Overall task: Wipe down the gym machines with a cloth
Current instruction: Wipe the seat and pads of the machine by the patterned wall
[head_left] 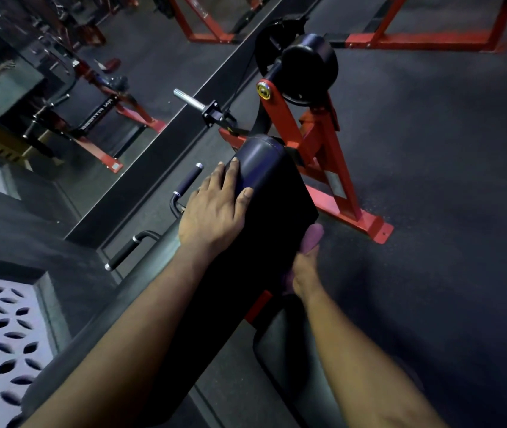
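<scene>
Left fingers [230, 177]: straight, lying close together, flat on the top of the long black vinyl-covered bench pad [272, 193]; thumb set apart and also pressed onto the pad. Left hand [212, 211] holds nothing. Reads as a brace.

Right hand [303, 271]: low on the pad's right edge, blurred. Single fingers can't be made out. A bunched mauve-pink cloth [313, 237] sticks up out of the grip and touches the pad's side wall, about halfway along its length.

Outward: pad is mounted on a red steel frame [334, 168]. Beyond its far end are a round black roller pad [310, 64] and a chrome weight peg [188, 100]. On the left, just beside the pad, are two black handles with chrome ends [188, 180]. A wall mirror [60, 88] runs along that side. Dark rubber floor [446, 180] under all of it.

Progress, as a judgement: work is on the pad's right flank. Top surface near the far end shows a sheen, but in this dim light there's no telling wiped from unwiped. Probably left on this machine: roller pad, handles, frame. More red racks stand farther off, so the task looks well short of done.
</scene>
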